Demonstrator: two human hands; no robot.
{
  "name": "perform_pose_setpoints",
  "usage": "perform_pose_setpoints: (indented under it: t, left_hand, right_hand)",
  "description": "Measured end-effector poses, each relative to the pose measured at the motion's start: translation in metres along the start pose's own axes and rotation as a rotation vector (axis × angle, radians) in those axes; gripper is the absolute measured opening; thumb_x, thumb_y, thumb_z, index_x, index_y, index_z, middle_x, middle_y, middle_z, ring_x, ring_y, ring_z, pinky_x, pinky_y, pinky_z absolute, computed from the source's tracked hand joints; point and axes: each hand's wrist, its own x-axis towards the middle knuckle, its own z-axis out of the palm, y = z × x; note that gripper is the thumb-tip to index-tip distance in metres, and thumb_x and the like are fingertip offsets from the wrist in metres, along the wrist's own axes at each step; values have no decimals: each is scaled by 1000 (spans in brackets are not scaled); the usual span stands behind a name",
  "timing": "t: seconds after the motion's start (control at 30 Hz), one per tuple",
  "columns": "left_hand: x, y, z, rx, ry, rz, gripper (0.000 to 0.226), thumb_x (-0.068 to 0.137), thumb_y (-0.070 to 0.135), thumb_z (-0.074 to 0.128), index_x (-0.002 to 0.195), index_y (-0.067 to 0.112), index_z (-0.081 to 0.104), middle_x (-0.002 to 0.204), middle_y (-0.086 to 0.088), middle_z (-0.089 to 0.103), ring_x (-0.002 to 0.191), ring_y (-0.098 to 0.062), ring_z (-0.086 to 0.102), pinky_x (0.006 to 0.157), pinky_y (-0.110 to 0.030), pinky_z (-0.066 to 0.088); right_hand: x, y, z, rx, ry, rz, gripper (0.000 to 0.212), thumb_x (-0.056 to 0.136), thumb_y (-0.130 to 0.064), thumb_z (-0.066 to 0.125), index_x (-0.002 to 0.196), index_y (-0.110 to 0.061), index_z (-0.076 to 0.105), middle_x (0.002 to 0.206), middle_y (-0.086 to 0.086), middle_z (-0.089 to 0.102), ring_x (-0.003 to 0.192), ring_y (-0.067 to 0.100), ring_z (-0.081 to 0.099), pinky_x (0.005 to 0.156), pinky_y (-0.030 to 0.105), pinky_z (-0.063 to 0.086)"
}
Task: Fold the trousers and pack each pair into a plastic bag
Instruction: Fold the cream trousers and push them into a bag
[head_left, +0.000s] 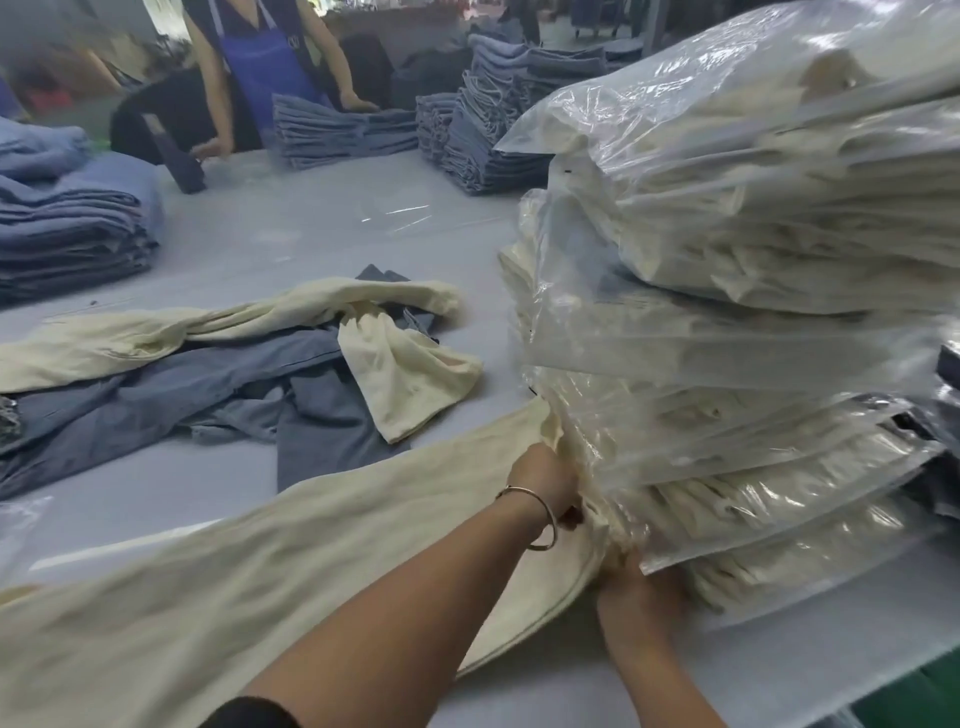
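A pair of cream trousers (311, 545) lies stretched across the table toward the lower left. My left hand (545, 475), with a bangle on the wrist, grips its bunched end right against a tall stack of bagged cream trousers (727, 312). My right hand (636, 582) holds the same end lower down, under the edge of a plastic bag, with its fingers partly hidden. A loose heap of cream and blue trousers (249, 364) lies in the middle of the table.
Stacks of folded blue trousers stand at the left (67, 228) and at the back (493, 130). A person in a blue apron (260, 67) works at the far side. A flat clear plastic bag (400, 215) lies on the grey table (182, 483).
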Motion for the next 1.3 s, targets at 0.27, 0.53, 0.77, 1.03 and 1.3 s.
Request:
perform_pose_setpoints:
  t: [0.27, 0.53, 0.77, 1.03, 1.3]
  left_hand:
    - [7, -11, 37, 56, 207, 78, 26, 94, 20, 48, 115, 4, 44, 88, -6, 60, 96, -33, 61, 58, -34, 35]
    - [28, 10, 9, 724, 110, 164, 19, 84, 28, 54, 82, 11, 61, 90, -8, 65, 91, -28, 63, 68, -28, 44]
    - [31, -13, 18, 69, 223, -15, 38, 98, 26, 39, 85, 0, 63, 99, -22, 66, 91, -34, 59, 69, -29, 34]
    - [22, -23, 42, -169, -70, -15, 37, 84, 32, 70, 102, 11, 45, 68, -12, 61, 39, -13, 58, 36, -18, 41]
    - [0, -29, -7, 61, -26, 43, 39, 68, 46, 71, 51, 17, 52, 43, 1, 50, 38, -15, 49, 41, -21, 39]
  right_hand:
    - [0, 17, -31, 276, -154, -103, 3, 86, -10, 66, 84, -10, 68, 72, 1, 65, 70, 17, 52, 67, 29, 38]
    - [5, 34, -28, 443, -329, 102, 14, 74, 7, 66, 70, -6, 67, 56, 2, 59, 59, 18, 47, 59, 32, 36]
    - [10, 37, -24, 684, -374, 204, 23, 79, 3, 64, 84, -17, 74, 86, 7, 74, 90, 27, 65, 86, 41, 47]
    - [0, 11, -21, 461, -252, 39, 34, 67, -32, 86, 95, -16, 72, 80, -11, 74, 75, -3, 67, 65, 10, 47]
    - [-44, -18, 1, 146, -185, -260, 22, 84, -19, 70, 106, -20, 70, 80, -1, 72, 75, 24, 66, 59, 31, 44]
